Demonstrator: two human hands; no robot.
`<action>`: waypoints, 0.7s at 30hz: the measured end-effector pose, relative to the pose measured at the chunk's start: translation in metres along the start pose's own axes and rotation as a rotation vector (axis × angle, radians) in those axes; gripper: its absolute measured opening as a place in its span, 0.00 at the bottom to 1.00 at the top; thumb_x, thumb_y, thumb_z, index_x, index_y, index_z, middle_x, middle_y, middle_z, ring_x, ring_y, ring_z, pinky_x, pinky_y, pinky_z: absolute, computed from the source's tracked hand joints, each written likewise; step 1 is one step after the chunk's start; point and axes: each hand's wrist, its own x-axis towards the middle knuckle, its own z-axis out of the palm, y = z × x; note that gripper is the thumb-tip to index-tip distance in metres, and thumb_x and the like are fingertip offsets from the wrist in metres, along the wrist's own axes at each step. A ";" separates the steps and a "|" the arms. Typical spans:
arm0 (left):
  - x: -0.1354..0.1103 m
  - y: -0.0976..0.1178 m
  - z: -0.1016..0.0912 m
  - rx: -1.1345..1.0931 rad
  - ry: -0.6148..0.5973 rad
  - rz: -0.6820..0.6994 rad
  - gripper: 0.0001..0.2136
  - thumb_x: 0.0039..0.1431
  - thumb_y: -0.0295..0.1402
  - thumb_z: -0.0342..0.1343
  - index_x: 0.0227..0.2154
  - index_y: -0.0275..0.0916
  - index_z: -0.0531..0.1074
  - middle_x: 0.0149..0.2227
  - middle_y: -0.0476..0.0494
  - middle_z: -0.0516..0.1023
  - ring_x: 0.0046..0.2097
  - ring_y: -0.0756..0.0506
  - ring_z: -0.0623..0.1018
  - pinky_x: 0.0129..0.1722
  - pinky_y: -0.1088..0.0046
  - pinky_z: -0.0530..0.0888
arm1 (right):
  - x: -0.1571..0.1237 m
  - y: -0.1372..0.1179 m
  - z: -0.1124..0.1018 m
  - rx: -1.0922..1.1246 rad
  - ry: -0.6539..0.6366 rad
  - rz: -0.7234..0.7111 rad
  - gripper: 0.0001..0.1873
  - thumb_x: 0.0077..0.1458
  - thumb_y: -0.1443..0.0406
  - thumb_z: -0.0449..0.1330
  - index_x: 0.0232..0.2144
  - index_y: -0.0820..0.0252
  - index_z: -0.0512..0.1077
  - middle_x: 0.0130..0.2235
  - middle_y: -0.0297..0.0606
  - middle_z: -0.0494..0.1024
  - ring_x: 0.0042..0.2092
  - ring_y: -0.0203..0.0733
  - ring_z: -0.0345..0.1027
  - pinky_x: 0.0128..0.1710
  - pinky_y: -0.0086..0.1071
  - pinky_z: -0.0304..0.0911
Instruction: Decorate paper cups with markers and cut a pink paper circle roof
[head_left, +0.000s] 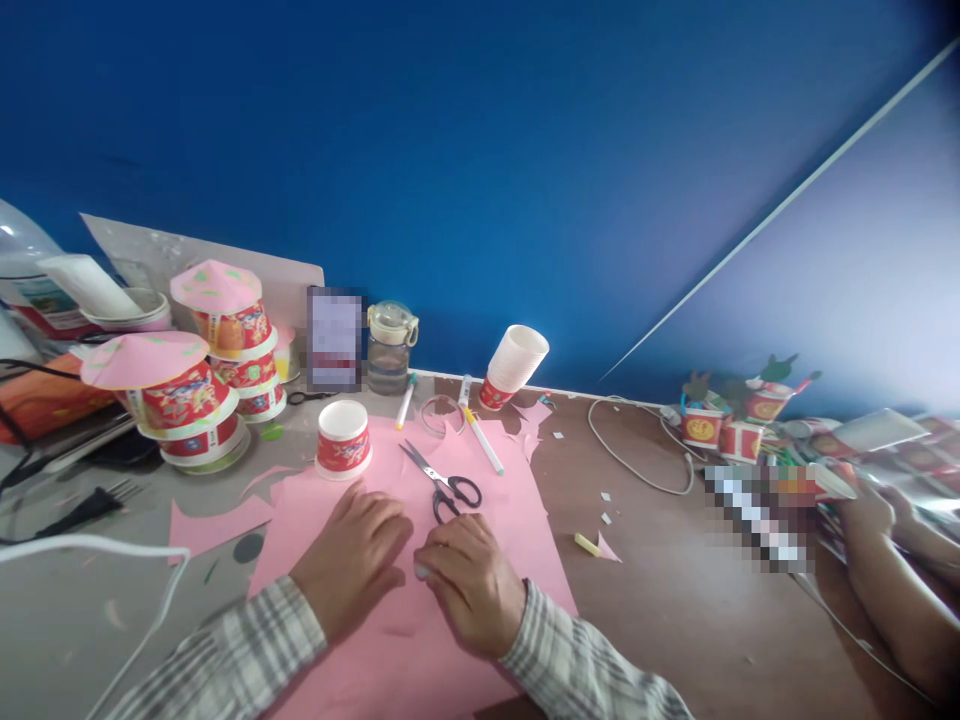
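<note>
My left hand [351,560] lies on a large sheet of pink paper [405,660], palm down with the fingers stretched out. Beside it, my right hand [476,588] is closed, thumb and fingers pinched together. A small pale spot shows at its fingertips; whether that is a held object or a nail, I cannot make out. Scissors [436,475] with black handles lie just beyond my right hand, blades parted. A red and white paper cup [344,440] stands beyond my left hand. Two markers [482,442] and a roll of clear tape [442,415] lie at the sheet's far edge.
At left stand stacked cups with pink cone roofs [144,360] and a plug [82,510]. A phone [334,340], a glass jar [388,350] and a leaning cup stack [512,368] line the wall. Another person's arms [885,560] reach among cups at right. Paper scraps [609,548] lie about.
</note>
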 end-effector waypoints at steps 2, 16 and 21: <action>0.002 0.000 -0.004 -0.083 -0.056 -0.011 0.14 0.42 0.44 0.54 0.33 0.47 0.68 0.37 0.49 0.72 0.39 0.41 0.68 0.45 0.56 0.57 | 0.001 0.001 0.001 -0.011 -0.004 -0.009 0.08 0.54 0.69 0.55 0.37 0.55 0.70 0.36 0.36 0.75 0.37 0.43 0.66 0.38 0.36 0.59; -0.004 -0.004 0.005 -0.166 -0.211 -0.015 0.21 0.44 0.44 0.51 0.44 0.52 0.60 0.55 0.45 0.62 0.54 0.36 0.56 0.49 0.43 0.46 | 0.005 -0.005 0.002 -0.154 -0.108 -0.089 0.07 0.55 0.70 0.53 0.33 0.60 0.71 0.32 0.38 0.73 0.35 0.43 0.64 0.34 0.34 0.61; -0.003 -0.006 0.004 -0.164 -0.243 -0.012 0.20 0.44 0.46 0.50 0.43 0.53 0.62 0.56 0.45 0.59 0.55 0.36 0.55 0.48 0.41 0.47 | 0.004 -0.007 -0.001 -0.203 -0.167 -0.113 0.08 0.56 0.70 0.51 0.33 0.61 0.71 0.33 0.39 0.72 0.34 0.42 0.63 0.34 0.33 0.61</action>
